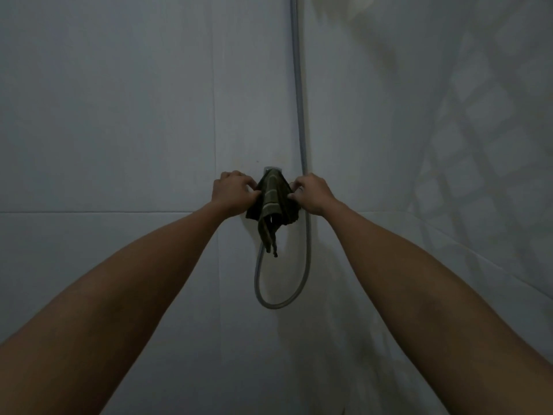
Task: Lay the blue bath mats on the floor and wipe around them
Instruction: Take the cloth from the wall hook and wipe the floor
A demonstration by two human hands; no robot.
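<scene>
A dark green cloth (271,202) with pale stripes hangs over a small metal wall fitting (272,169) straight ahead of me. My left hand (232,190) pinches the cloth's left edge. My right hand (311,191) pinches its right edge. Both arms reach out at full length toward the pale tiled wall (119,115). The cloth's lower end dangles in a loose point. No blue bath mat is in view.
A grey shower hose (299,85) runs down the wall from the top, passes behind my right hand and loops back up under the cloth. To the right, a side wall (493,115) carries a lattice-shaped shadow. The light is dim.
</scene>
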